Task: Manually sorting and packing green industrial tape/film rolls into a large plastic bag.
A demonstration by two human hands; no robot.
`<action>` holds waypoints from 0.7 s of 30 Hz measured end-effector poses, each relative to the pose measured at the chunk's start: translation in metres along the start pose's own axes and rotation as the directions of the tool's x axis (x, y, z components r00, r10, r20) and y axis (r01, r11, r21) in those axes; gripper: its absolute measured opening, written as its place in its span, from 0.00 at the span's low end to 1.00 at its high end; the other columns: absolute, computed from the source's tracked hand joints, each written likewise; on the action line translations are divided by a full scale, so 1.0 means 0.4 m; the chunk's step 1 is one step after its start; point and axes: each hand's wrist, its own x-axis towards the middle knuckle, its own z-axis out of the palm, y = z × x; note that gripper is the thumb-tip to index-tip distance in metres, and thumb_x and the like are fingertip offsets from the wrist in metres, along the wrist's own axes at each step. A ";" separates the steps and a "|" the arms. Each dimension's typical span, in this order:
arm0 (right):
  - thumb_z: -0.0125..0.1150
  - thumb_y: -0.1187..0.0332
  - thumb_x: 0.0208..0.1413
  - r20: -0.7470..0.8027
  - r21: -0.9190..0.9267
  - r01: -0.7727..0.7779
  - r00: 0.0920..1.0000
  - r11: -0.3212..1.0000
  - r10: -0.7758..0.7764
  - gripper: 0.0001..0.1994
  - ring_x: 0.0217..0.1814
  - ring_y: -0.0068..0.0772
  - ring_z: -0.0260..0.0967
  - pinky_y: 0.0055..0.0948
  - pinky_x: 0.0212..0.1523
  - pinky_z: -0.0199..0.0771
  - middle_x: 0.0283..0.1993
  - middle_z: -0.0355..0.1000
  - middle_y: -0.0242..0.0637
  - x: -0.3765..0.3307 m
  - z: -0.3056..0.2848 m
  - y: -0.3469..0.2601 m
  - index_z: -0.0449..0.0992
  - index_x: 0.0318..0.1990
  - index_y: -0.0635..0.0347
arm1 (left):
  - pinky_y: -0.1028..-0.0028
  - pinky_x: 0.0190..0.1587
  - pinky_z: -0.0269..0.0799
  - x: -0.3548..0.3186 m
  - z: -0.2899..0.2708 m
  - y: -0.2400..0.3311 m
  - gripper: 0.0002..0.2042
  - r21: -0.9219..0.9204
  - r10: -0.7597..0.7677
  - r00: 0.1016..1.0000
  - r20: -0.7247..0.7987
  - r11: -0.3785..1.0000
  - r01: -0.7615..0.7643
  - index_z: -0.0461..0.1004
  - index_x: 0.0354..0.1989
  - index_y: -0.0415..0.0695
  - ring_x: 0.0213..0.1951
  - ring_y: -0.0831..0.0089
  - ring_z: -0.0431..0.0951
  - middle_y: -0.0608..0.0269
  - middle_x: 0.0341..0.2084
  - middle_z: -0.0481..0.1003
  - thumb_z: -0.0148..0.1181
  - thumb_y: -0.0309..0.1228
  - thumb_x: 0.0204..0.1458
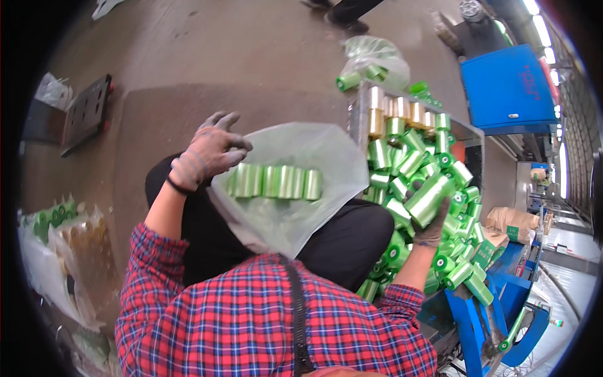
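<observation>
Over my lap lies a clear plastic bag (339, 147) with its mouth spread wide. A row of shiny green rolls (282, 182) rests inside it, side by side. My left hand (217, 147), in a grey glove, hovers at the bag's left edge with fingers stretched apart and nothing in them. At my right, my gloved right hand (433, 229) is closed around a shiny green roll (429, 198), lifted above a heap of similar rolls (411, 160). Part of that hand is hidden behind the roll, so whether it grips more than one cannot be told.
A metal-edged bin (362, 116) holds the heap, with gold-toned rolls (377, 119) standing at its far end. Beyond it sits another bag of green rolls (377, 60). Filled bags (72, 257) stand at left; a blue cabinet (509, 88) is at far right. A person's feet (345, 22) show at the top.
</observation>
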 end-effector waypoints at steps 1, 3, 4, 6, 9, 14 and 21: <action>0.55 0.39 0.43 0.102 0.067 0.003 0.995 0.998 -0.010 0.41 0.49 0.45 0.65 0.44 0.49 0.68 0.53 0.62 0.47 -0.015 0.052 -0.014 0.54 0.59 0.59 | 0.60 0.54 0.57 -0.008 0.005 0.001 0.14 0.072 -0.069 0.991 0.112 0.996 0.061 0.77 0.35 0.50 0.54 0.52 0.61 0.50 0.50 0.66 0.52 0.34 0.38; 0.54 0.47 0.48 0.356 0.126 -0.287 0.906 0.950 0.227 0.33 0.47 0.40 0.68 0.38 0.49 0.68 0.50 0.65 0.45 -0.011 0.181 0.032 0.59 0.56 0.61 | 0.66 0.43 0.67 -0.018 0.015 0.007 0.13 0.028 -0.126 0.963 0.239 0.992 0.123 0.75 0.37 0.45 0.40 0.57 0.73 0.51 0.40 0.72 0.51 0.31 0.42; 0.49 0.46 0.51 0.289 -0.167 -0.232 0.918 0.958 0.272 0.33 0.48 0.40 0.67 0.36 0.50 0.66 0.51 0.64 0.48 0.020 0.256 0.093 0.59 0.55 0.66 | 0.66 0.43 0.67 -0.020 0.019 0.010 0.13 -0.025 -0.122 0.955 0.269 0.991 0.133 0.75 0.38 0.45 0.39 0.57 0.73 0.52 0.37 0.73 0.51 0.30 0.42; 0.48 0.48 0.53 0.417 -0.736 0.111 0.851 0.667 0.318 0.26 0.45 0.35 0.69 0.29 0.48 0.66 0.47 0.67 0.47 0.068 0.374 0.240 0.64 0.55 0.54 | 0.66 0.40 0.69 -0.022 0.029 0.011 0.14 -0.016 -0.109 0.971 0.214 0.993 0.115 0.74 0.39 0.45 0.37 0.58 0.74 0.54 0.33 0.74 0.51 0.28 0.42; 0.51 0.42 0.48 0.223 -0.975 0.192 0.834 0.115 0.505 0.31 0.48 0.45 0.67 0.32 0.50 0.64 0.48 0.65 0.57 0.166 0.476 0.528 0.61 0.57 0.46 | 0.66 0.40 0.69 -0.018 0.047 -0.014 0.14 0.026 -0.105 0.971 0.213 0.994 0.102 0.74 0.39 0.45 0.38 0.59 0.74 0.55 0.33 0.74 0.51 0.28 0.42; 0.64 0.42 0.34 -0.143 -0.989 -0.149 0.961 0.008 0.236 0.39 0.53 0.46 0.63 0.34 0.51 0.63 0.50 0.65 0.54 0.225 0.447 0.862 0.66 0.47 0.67 | 0.66 0.40 0.69 -0.005 0.083 -0.031 0.14 0.126 0.018 1.000 -0.002 0.992 -0.017 0.72 0.38 0.45 0.37 0.56 0.73 0.59 0.36 0.73 0.53 0.24 0.39; 0.62 0.51 0.36 0.286 -0.859 0.443 0.831 -0.257 0.476 0.42 0.64 0.45 0.49 0.36 0.62 0.50 0.62 0.52 0.46 0.158 0.380 0.411 0.52 0.61 0.55 | 0.61 0.53 0.61 -0.063 0.063 0.129 0.29 0.045 0.295 0.855 0.427 0.937 -0.346 0.64 0.51 0.47 0.50 0.55 0.67 0.51 0.50 0.64 0.62 0.33 0.35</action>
